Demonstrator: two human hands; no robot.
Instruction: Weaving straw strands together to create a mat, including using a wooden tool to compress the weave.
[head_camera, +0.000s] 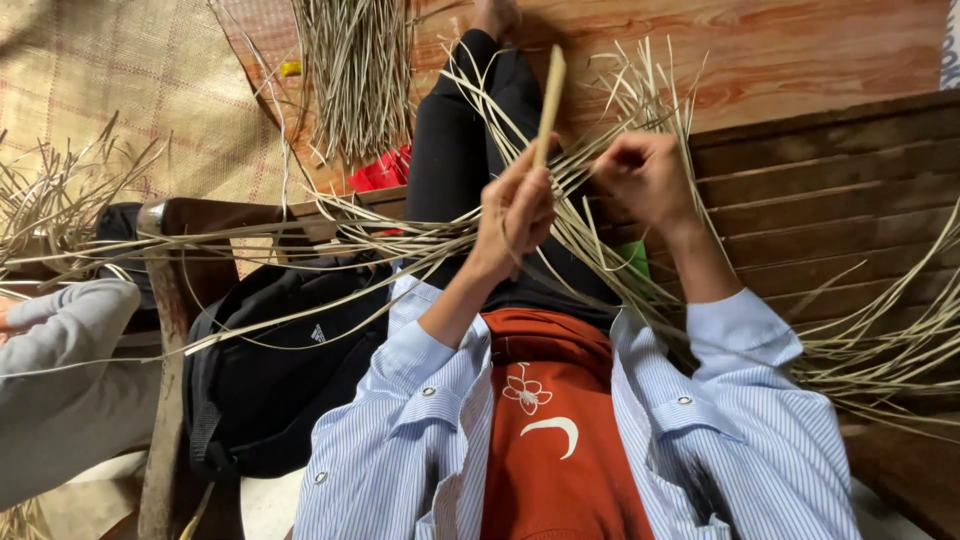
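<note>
Where hands (580, 195) weave, backpack (275, 370) beside.

Blue-white striped shirt (420, 430), rust-orange top (550, 420), black bag (270, 380), pale straw strips (400, 240)

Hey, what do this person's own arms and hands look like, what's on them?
Both arms wear light blue shirt sleeves with thin white stripes, pushed up the forearms, each cuff with a small round snap button. The left hand and right hand are bare: no gloves, and no rings or watch that I can see.
</note>
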